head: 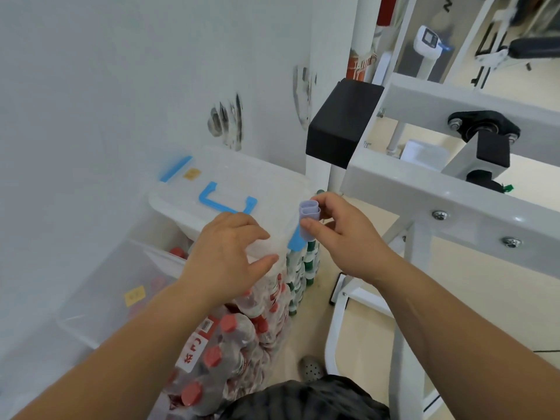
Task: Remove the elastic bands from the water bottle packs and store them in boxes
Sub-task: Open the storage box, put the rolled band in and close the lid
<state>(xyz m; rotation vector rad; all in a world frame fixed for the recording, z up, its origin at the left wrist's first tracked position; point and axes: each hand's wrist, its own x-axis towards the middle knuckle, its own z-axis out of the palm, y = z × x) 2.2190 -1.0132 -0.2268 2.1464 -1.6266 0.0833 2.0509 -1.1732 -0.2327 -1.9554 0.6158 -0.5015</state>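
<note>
My right hand (339, 234) pinches a folded lavender elastic band (309, 211) just off the right edge of a clear plastic box lid (230, 180) with blue handle and clips. My left hand (227, 253) grips the lid's near corner, fingers curled over its edge. Under the lid, a second clear box (121, 286) stands against the wall with red shapes blurred inside. Shrink-wrapped packs of red-capped water bottles (224, 344) are stacked in front of me. Green-labelled bottles (303, 268) stand just beyond them.
A white metal gym machine frame (448, 201) with a black pad (342, 122) crowds the right side. The white wall (121, 86) closes off the left. Beige floor shows between the bottle packs and the frame, with my shoe (310, 368) on it.
</note>
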